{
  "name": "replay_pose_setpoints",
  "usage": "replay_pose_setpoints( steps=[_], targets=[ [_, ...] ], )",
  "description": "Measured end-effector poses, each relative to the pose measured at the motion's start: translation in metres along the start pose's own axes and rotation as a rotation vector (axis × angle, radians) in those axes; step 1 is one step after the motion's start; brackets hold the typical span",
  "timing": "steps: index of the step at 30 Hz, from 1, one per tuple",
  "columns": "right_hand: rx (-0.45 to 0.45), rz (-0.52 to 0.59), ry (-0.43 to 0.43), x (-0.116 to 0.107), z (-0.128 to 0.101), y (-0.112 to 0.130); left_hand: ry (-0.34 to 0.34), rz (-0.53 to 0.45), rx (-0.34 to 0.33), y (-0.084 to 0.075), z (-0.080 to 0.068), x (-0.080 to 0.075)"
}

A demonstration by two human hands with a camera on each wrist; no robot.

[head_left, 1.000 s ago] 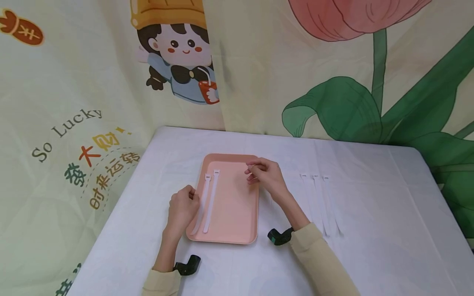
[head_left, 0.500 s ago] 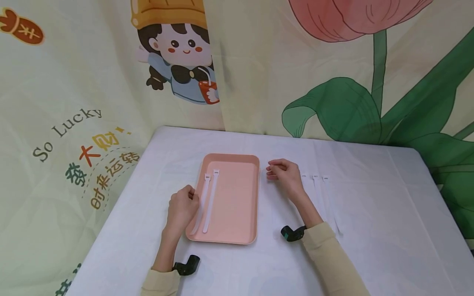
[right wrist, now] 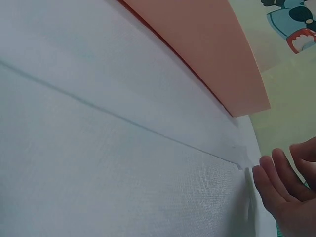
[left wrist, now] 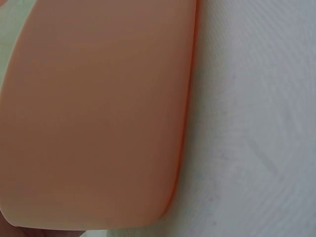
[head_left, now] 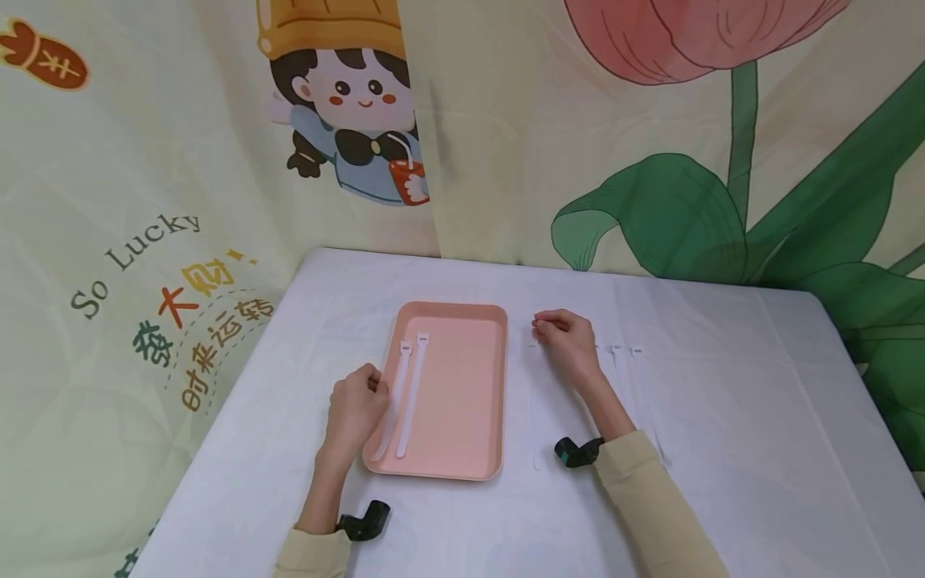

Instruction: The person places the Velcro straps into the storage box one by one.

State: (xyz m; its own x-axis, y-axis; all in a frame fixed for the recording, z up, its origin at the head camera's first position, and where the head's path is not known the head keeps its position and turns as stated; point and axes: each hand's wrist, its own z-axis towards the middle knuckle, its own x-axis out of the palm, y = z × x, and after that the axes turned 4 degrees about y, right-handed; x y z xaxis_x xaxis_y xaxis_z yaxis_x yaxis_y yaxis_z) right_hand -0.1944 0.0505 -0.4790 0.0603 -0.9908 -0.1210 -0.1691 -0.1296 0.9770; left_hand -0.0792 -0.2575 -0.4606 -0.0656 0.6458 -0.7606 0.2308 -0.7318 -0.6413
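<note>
A pink tray (head_left: 455,401) lies on the table in the head view, with two white cable ties (head_left: 412,397) side by side along its left part. My left hand (head_left: 356,409) holds the tray's left rim with curled fingers; the left wrist view shows mostly the tray's outer wall (left wrist: 98,118). Just right of the tray, my right hand (head_left: 571,341) hovers over the table, holding nothing. In the right wrist view its fingers are loosely bent and apart, close to the head of a thin cable tie (right wrist: 123,118) that lies lengthwise on the cloth.
More white cable ties (head_left: 637,351) lie in a row to the right, partly hidden by my right hand and forearm. A white cloth covers the table (head_left: 759,417). Behind it hangs a printed curtain (head_left: 491,160).
My right hand has moved right, from over the tray's upper right corner to beside the tray, uncovering a cable tie on the table. My left hand stays at the rim.
</note>
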Motion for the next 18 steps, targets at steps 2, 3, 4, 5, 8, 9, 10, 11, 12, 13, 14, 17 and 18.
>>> replay_pose_setpoints(
  steps=[2, 3, 4, 5, 8, 9, 10, 11, 12, 13, 14, 17, 18],
  targets=[
    [0.005, -0.005, 0.0, -0.0006, 0.0008, -0.0008, 0.003, -0.002, 0.001, -0.0002, 0.0, 0.0003],
    [0.008, -0.009, 0.0, -0.0008, 0.0011, -0.0012, 0.004, -0.002, 0.001, -0.0003, 0.0, 0.0004],
    [0.011, -0.015, 0.005, -0.0012, 0.0016, -0.0023, 0.005, -0.003, 0.001, -0.0005, 0.0001, 0.0006],
    [0.015, -0.022, 0.008, -0.0012, 0.0018, -0.0029, 0.007, -0.005, 0.0, -0.0007, 0.0001, 0.0008],
    [0.029, -0.041, 0.022, -0.0015, 0.0018, -0.0042, 0.01, -0.007, -0.004, -0.0011, 0.0003, 0.0011],
    [0.033, -0.046, 0.027, -0.0015, 0.0017, -0.0044, 0.009, -0.007, -0.005, -0.001, 0.0005, 0.0012],
    [0.037, -0.047, 0.032, -0.0015, 0.0015, -0.0045, 0.008, -0.008, -0.005, -0.0008, 0.0006, 0.0012],
    [0.043, -0.05, 0.034, -0.0014, 0.0008, -0.004, 0.007, -0.007, -0.004, -0.0008, 0.0006, 0.0011],
    [0.047, -0.054, 0.039, -0.0017, 0.0003, -0.0041, 0.005, -0.006, -0.004, -0.0008, 0.0005, 0.001],
    [0.051, -0.056, 0.043, -0.0018, -0.0001, -0.0041, 0.004, -0.005, -0.002, -0.0008, 0.0004, 0.0009],
    [0.055, -0.056, 0.047, -0.002, -0.0005, -0.0044, 0.003, -0.004, -0.001, -0.0008, 0.0003, 0.0008],
    [0.064, -0.051, 0.066, -0.0031, -0.0013, -0.0055, 0.0, -0.001, -0.004, -0.001, 0.0, 0.0003],
    [0.065, -0.042, 0.071, -0.0035, -0.0015, -0.0058, 0.0, 0.0, -0.006, -0.0009, 0.0, 0.0001]
  ],
)
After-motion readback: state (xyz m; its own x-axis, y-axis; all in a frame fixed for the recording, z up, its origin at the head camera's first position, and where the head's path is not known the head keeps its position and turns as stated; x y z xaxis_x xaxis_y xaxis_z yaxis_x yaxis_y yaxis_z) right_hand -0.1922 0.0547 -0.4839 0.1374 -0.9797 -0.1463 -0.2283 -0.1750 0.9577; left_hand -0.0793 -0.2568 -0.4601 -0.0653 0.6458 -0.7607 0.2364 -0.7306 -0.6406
